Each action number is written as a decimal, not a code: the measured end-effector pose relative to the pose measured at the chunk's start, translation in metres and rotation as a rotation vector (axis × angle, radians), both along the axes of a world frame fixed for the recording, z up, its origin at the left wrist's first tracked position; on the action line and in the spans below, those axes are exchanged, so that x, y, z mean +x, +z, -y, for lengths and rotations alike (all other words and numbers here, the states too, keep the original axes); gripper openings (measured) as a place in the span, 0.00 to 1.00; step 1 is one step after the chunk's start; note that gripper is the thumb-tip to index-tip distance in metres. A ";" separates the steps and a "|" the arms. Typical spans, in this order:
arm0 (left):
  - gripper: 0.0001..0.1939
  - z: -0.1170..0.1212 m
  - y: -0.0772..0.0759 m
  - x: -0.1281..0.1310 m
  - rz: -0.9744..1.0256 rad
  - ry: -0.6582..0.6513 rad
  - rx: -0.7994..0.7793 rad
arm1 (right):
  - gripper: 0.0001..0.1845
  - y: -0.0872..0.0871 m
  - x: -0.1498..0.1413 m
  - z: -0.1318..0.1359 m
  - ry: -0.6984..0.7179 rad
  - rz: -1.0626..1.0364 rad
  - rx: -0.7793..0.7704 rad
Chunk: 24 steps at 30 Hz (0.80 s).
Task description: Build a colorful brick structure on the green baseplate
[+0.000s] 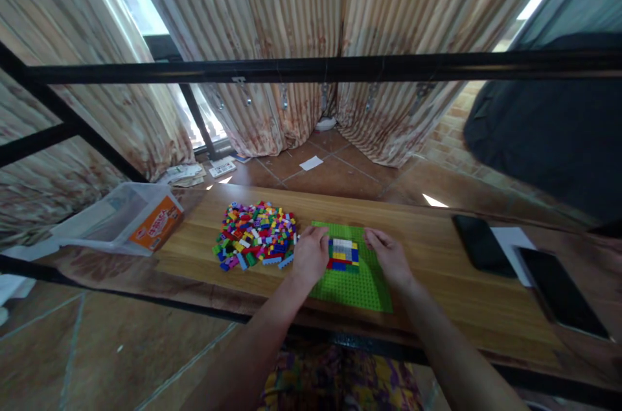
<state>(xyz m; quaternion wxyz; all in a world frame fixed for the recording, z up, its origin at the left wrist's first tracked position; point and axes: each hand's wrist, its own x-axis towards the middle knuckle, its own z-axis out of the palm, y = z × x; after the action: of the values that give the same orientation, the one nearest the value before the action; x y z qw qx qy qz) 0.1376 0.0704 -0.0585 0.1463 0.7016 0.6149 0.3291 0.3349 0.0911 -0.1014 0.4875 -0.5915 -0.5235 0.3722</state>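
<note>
A bright green studded baseplate (pixel 357 294) lies on the wooden board, with a low block of toy bricks (pixel 344 252) in white, yellow, blue and red built on it. My left hand (pixel 311 258) is at the plate's left side, close against the bricks. Its fingers are curled, and whatever they hold is hidden. Over the plate's right side, my right hand (pixel 391 258) has thumb and fingers pinched together, a little apart from the built bricks. Anything between those fingertips is too small to make out. A heap of loose, mixed-colour bricks (pixel 257 233) spreads just left of my left hand.
A clear plastic box (pixel 114 220) with an orange label stands at the board's left end. On the right lie a dark phone (pixel 481 246), white paper (pixel 510 249) and another dark device (pixel 561 291). A black metal bar (pixel 311 69) crosses in front of striped curtains.
</note>
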 end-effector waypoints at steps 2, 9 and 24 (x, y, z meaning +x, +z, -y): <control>0.13 0.015 0.001 -0.013 0.067 0.002 0.019 | 0.29 -0.004 0.007 0.006 -0.071 -0.057 0.018; 0.13 0.081 -0.015 -0.070 0.125 0.037 -0.046 | 0.23 0.014 0.018 0.031 -0.139 -0.091 0.071; 0.17 0.121 -0.026 -0.022 -0.156 -0.209 -0.058 | 0.23 -0.032 -0.001 0.114 -0.044 0.809 0.317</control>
<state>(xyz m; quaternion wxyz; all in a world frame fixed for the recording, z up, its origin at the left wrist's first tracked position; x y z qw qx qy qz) 0.1151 -0.0506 -0.0848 0.1516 0.7806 0.5573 0.2389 0.3343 -0.0232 -0.1335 0.3360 -0.6185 -0.7102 0.0149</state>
